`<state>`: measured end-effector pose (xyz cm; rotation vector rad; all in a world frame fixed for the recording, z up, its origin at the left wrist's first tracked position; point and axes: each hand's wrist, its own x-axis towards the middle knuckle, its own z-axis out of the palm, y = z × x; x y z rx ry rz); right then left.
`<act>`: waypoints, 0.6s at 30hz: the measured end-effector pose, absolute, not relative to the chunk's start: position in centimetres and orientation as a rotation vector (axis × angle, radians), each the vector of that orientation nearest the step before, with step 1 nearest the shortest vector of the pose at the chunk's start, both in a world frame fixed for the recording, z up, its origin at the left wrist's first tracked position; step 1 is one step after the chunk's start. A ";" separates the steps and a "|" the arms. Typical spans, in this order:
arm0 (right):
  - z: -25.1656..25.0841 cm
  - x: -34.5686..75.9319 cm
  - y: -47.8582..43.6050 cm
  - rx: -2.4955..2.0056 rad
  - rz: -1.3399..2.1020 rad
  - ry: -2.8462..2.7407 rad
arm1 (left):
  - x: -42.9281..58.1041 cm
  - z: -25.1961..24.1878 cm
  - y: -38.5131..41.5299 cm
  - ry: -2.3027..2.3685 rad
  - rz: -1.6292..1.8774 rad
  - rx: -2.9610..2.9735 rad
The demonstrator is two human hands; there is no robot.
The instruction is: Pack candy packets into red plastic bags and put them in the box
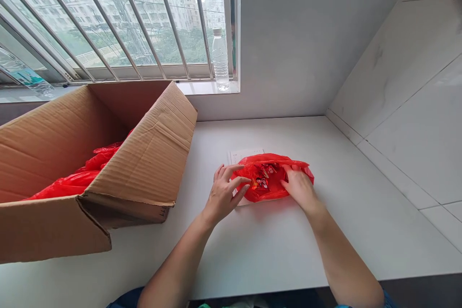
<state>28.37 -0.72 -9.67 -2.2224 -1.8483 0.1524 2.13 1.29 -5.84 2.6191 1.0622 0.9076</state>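
A red plastic bag [265, 196] lies on the white table with its mouth spread open toward me. Inside it are red printed packets [263, 179], whose kind I cannot make out. My left hand [225, 191] is at the bag's left side, fingers apart and touching or just over its rim. My right hand [300, 184] reaches into the right end of the bag, with thumb and fingers apart and the fingertips partly hidden against the red plastic. Under the bag, a flat white printed sheet or box [247, 155] shows at the edges.
On the left stands a large open cardboard box [144, 154] with red plastic bags [86, 173] in it. A clear bottle [220, 60] stands on the windowsill, and another bottle [27, 77] leans at the far left. Window bars are behind; a tiled wall [407, 96] bounds the right.
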 end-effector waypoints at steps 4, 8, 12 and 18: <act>-9.4 28.4 -0.8 -2.220 0.127 -1.804 | 2.1 -6.0 1.3 1.049 0.931 2.627; -8.7 27.9 -0.8 -2.044 0.200 -1.840 | 2.0 -6.1 1.3 1.021 0.928 2.624; -8.0 27.2 -1.0 -1.806 0.262 -1.817 | 2.0 -6.1 1.4 0.952 0.932 2.639; -5.4 28.4 -2.5 -1.565 -0.033 -1.538 | 1.4 -5.7 1.8 1.038 1.185 2.531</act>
